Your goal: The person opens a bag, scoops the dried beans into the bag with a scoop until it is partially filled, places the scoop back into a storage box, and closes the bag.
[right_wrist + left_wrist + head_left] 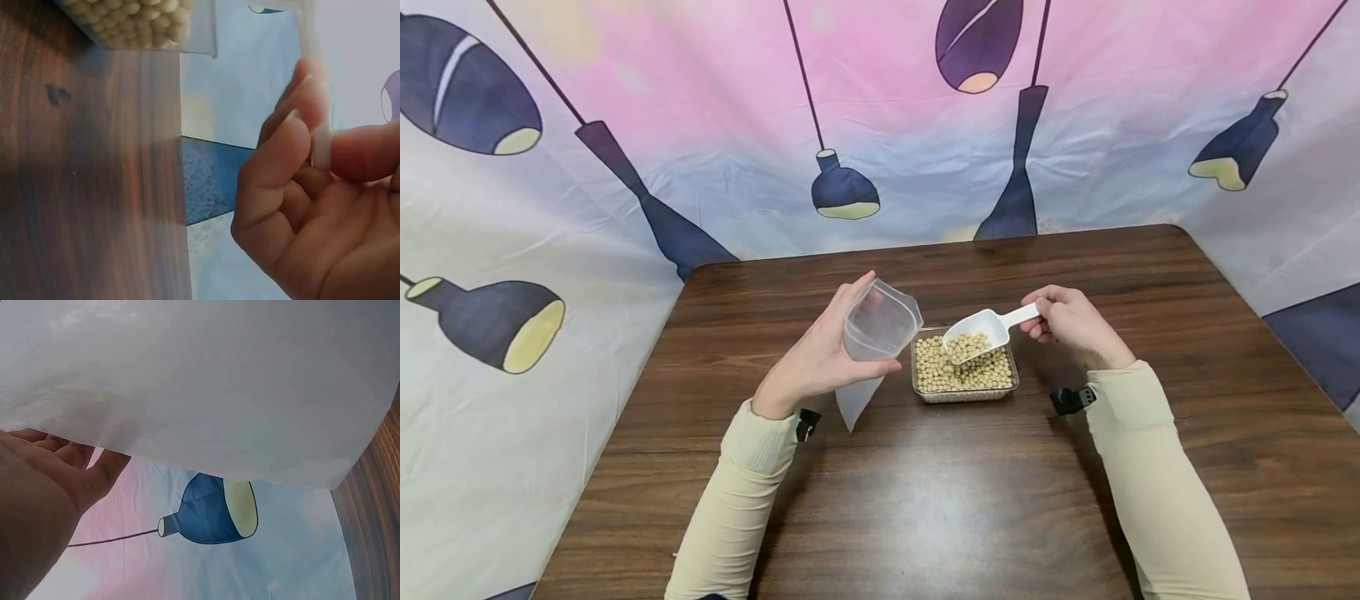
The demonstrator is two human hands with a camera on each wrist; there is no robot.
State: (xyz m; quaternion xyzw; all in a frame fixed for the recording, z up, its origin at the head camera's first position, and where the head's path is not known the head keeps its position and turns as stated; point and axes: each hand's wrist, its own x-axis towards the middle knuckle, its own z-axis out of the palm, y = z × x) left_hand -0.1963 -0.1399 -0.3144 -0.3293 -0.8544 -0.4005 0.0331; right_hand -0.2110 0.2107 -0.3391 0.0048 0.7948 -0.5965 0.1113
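Observation:
In the head view my left hand holds a translucent plastic bag with its mouth spread between thumb and fingers; the bag's side fills much of the left wrist view. My right hand pinches the handle of a white scoop, its handle also showing in the right wrist view. Pale round beans lie in the scoop, which is tilted above a clear rectangular container full of the same beans. The scoop is right of the bag and apart from it.
A dark wood-grain table lies under both hands. Behind it hangs a cloth backdrop printed with lamps. Each wrist wears a black device on a strap, the right one near the table surface.

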